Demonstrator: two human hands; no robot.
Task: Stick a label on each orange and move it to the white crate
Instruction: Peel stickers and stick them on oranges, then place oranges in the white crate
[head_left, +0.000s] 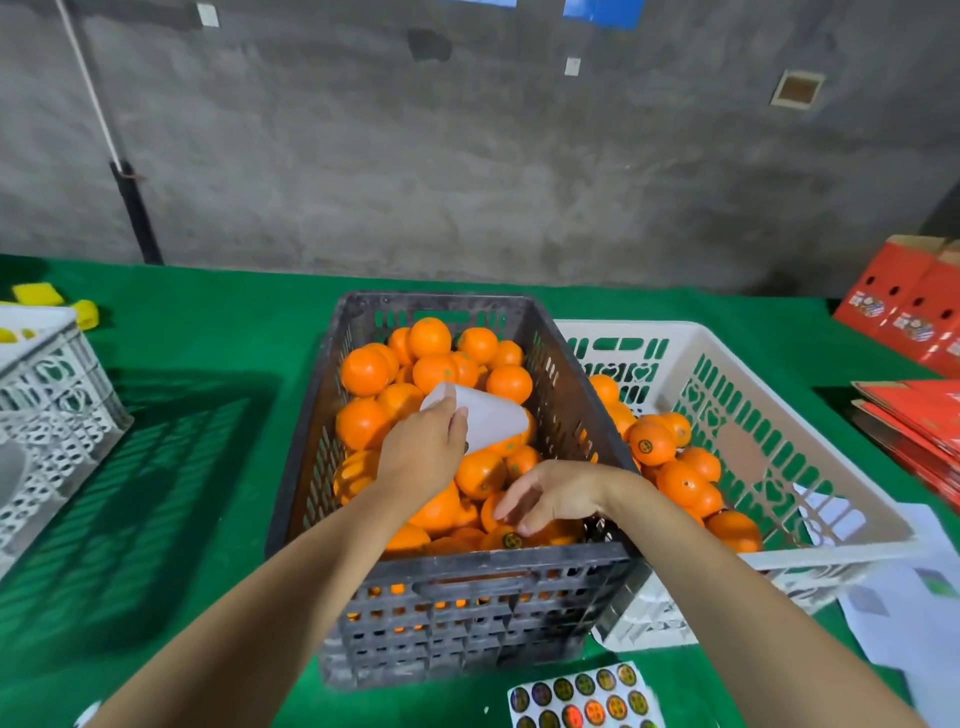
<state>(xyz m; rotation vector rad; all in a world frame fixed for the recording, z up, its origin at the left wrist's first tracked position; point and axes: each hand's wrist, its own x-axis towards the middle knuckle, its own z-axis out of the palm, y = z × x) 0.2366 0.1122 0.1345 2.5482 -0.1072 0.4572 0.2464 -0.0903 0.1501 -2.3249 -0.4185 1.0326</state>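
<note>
Left hand (422, 453) pinched a curled white sheet (491, 418), thumb and fingers closed on its edge. It was held up over the dark crate (498, 564), likely a label backing kept close so the next sticker was in reach.

Right hand (550, 493) was down in the near end of the same crate, fingers bent over a labelled orange (508, 540) with a dark round sticker showing. Could not tell if it was gripping the fruit or only pressing the label flat.

That orange was not yet moved; it sat among the unlabelled ones, against the crate's near wall. The white crate (634, 327) stood touching the dark crate on the right hand's side, so the transfer was short. It already held stickered oranges (652, 441).

A spare sticker sheet (584, 696) lay on the green worktop (208, 322) just in front of the dark crate, probably the refill.
</note>
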